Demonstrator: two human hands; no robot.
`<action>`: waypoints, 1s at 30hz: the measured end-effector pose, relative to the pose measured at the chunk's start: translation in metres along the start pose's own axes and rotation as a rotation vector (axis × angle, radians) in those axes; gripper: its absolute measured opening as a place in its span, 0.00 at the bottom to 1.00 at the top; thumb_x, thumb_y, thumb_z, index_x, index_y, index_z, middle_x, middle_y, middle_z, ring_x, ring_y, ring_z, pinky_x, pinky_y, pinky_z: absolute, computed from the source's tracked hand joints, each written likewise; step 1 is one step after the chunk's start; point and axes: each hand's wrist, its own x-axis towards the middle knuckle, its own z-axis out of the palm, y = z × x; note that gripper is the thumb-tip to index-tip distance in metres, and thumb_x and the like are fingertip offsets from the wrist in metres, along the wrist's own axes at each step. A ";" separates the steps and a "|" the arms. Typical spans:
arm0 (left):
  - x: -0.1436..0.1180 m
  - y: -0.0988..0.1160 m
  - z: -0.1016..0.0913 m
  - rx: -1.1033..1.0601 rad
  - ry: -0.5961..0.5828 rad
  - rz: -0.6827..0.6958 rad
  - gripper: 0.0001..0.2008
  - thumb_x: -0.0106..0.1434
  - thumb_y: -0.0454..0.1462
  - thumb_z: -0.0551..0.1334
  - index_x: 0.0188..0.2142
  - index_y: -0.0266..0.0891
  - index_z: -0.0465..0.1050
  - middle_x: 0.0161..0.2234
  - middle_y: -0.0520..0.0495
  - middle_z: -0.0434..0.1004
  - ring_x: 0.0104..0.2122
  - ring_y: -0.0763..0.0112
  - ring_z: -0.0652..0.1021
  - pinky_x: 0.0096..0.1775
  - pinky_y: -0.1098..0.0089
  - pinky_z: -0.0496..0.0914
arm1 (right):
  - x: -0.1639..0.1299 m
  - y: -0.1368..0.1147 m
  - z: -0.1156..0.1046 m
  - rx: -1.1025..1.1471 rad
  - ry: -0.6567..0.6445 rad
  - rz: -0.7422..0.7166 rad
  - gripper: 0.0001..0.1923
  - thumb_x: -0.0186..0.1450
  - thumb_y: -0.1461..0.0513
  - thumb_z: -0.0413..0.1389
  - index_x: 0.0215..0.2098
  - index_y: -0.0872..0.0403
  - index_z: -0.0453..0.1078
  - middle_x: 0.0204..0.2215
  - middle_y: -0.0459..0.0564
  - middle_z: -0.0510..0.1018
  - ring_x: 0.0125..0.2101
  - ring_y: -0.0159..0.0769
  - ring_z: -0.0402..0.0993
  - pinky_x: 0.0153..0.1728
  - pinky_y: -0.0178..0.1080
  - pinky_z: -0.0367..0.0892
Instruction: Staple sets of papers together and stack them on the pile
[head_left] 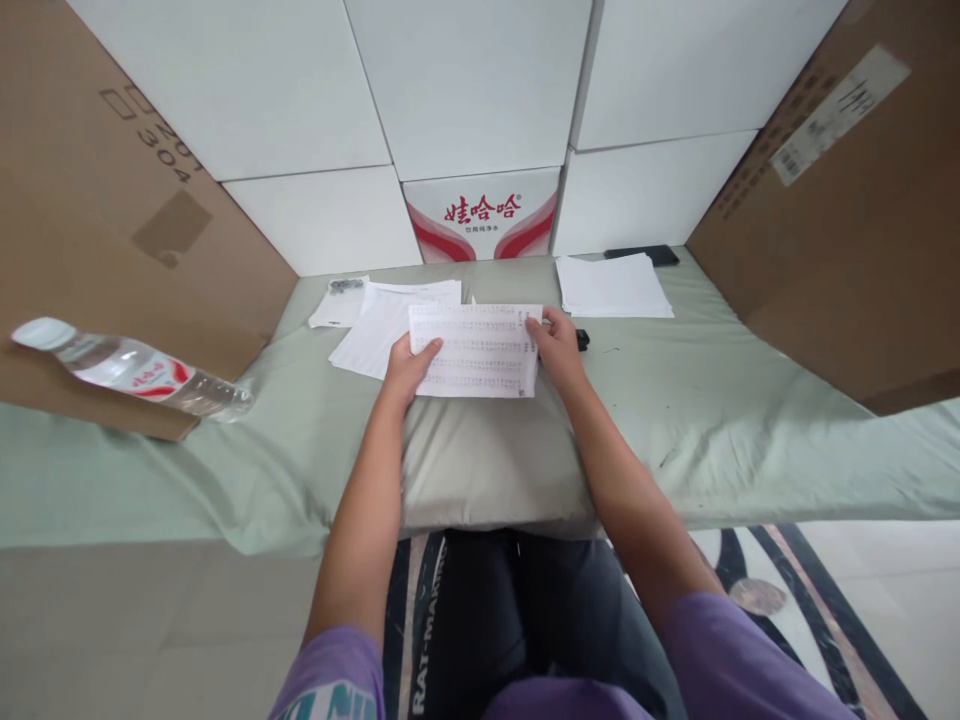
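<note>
From my remote station I read the working item as the printed sheet (475, 350), which lies flat on the green cloth (720, 420) covering the table, directly ahead of the operator's body and centred between both forearms. Its long axis runs left to right across the view, so its short edges face the two hands. The left hand (409, 368) sits at the sheet's lower left corner, fingers closed loosely with the thumb lying on top of the paper; I judge this a pinch on the corner, though the underside fingers are hidden. The right hand (553, 345) sits at the right short edge, fingers curled over the paper's upper right part, gripping or pressing it; I cannot tell which from this angle. Both hands are in contact with the sheet, so neither is nearer; the sheet spans the gap between them. Beneath and to the left of it, further loose papers (375, 325) fan out toward the far left, partly overlapped by the printed sheet. A separate paper stack (613, 285) rests well apart to the far right, with a dark flat object (643, 254) just behind it. A small black item (582, 339) lies just beside the right hand. A water bottle (127, 372) lies tilted well to the left, near a cardboard box (97, 200).
</note>
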 end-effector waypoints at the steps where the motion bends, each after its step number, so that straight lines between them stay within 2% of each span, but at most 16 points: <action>1: 0.000 0.000 0.000 0.003 0.002 0.001 0.27 0.50 0.45 0.73 0.46 0.32 0.76 0.45 0.36 0.82 0.45 0.56 0.82 0.51 0.57 0.73 | 0.001 0.001 0.000 -0.001 -0.009 0.008 0.14 0.66 0.48 0.55 0.39 0.50 0.64 0.26 0.46 0.74 0.27 0.35 0.72 0.28 0.36 0.66; 5: -0.003 0.005 0.000 -0.014 0.004 -0.029 0.28 0.49 0.45 0.74 0.47 0.33 0.76 0.46 0.36 0.81 0.47 0.54 0.81 0.52 0.56 0.73 | 0.001 0.001 0.000 0.014 -0.056 0.019 0.13 0.66 0.50 0.55 0.40 0.49 0.63 0.27 0.47 0.76 0.28 0.36 0.74 0.29 0.37 0.68; 10: -0.007 0.011 0.000 -0.095 -0.088 -0.119 0.30 0.47 0.43 0.75 0.48 0.34 0.75 0.48 0.35 0.81 0.50 0.52 0.80 0.54 0.55 0.72 | -0.001 -0.002 0.001 0.027 -0.106 0.030 0.13 0.66 0.51 0.55 0.42 0.50 0.64 0.29 0.48 0.78 0.31 0.37 0.76 0.32 0.39 0.72; 17: -0.010 0.016 -0.002 -0.064 -0.101 -0.204 0.29 0.44 0.43 0.76 0.45 0.32 0.77 0.46 0.35 0.82 0.48 0.51 0.81 0.54 0.54 0.72 | -0.008 -0.004 -0.013 0.001 -0.152 0.050 0.12 0.62 0.54 0.60 0.40 0.50 0.65 0.28 0.48 0.79 0.26 0.36 0.75 0.25 0.35 0.66; 22: -0.012 0.017 0.000 -0.030 -0.125 -0.229 0.29 0.44 0.43 0.76 0.44 0.32 0.78 0.45 0.35 0.82 0.47 0.51 0.81 0.52 0.54 0.73 | -0.017 -0.001 -0.022 0.027 -0.186 0.090 0.12 0.60 0.56 0.61 0.40 0.51 0.68 0.31 0.51 0.81 0.29 0.39 0.78 0.24 0.36 0.69; 27: -0.012 0.015 0.001 -0.022 -0.136 -0.231 0.28 0.44 0.43 0.76 0.44 0.33 0.78 0.45 0.36 0.82 0.46 0.52 0.81 0.52 0.55 0.73 | -0.028 0.009 -0.026 0.118 -0.239 0.168 0.18 0.60 0.56 0.63 0.46 0.53 0.73 0.39 0.55 0.83 0.37 0.43 0.80 0.36 0.45 0.76; 30: -0.013 0.015 0.000 -0.028 -0.143 -0.234 0.28 0.45 0.43 0.76 0.44 0.33 0.78 0.46 0.37 0.82 0.45 0.52 0.82 0.52 0.55 0.74 | -0.032 0.018 -0.023 0.211 -0.296 0.247 0.16 0.60 0.57 0.62 0.45 0.55 0.75 0.45 0.57 0.81 0.42 0.44 0.80 0.45 0.48 0.75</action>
